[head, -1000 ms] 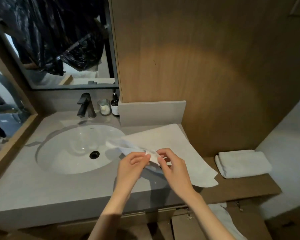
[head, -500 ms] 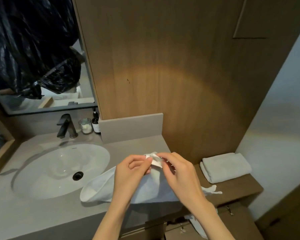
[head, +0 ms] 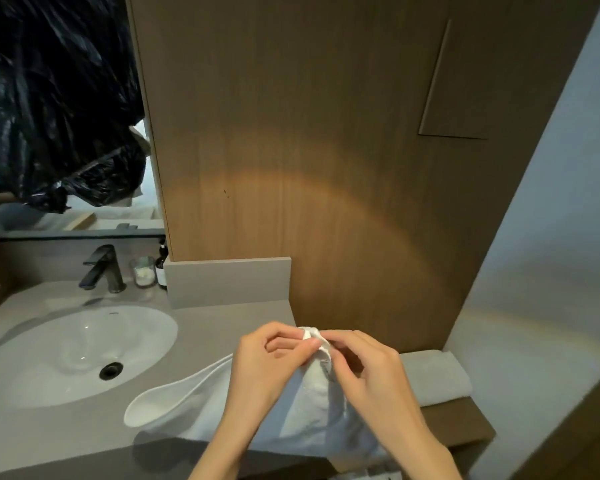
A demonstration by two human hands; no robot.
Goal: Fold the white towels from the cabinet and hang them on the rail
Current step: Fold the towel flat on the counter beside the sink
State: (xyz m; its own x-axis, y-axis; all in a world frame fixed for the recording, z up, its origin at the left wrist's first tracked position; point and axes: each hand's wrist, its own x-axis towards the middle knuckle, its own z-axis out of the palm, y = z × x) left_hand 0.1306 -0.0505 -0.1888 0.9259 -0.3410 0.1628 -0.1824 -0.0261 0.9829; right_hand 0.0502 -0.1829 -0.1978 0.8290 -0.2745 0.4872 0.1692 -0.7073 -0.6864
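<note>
White cloth filled the middle of the head-camera view: a white towel (head: 305, 407) was held up by one gathered corner, to the right of the oval sink basin (head: 73, 355). The left hand (head: 267, 365) pinched that corner between thumb and curled fingers. The right hand (head: 371, 379) gripped the same bunched edge from the other side, its fingers bent around the fabric, so that the two hands almost met at the top. Below them the towel hung down, and a rounded fold of it lay on the grey countertop (head: 49, 431) just right of the basin and in front of it.

A folded towel (head: 437, 375) sat on a low wooden shelf (head: 465, 424) farther right of the basin, beyond the right hand and apart from the cloth being held. Behind the basin stood a dark faucet (head: 101, 268), with a small glass jar (head: 143, 271) and a dark bottle (head: 161, 268) just to its right. A mirror (head: 66, 209) above the basin showed crumpled black plastic (head: 56, 98). A wood-panelled wall (head: 309, 133), lit by a warm arc of light, rose behind and to the right of the basin.
</note>
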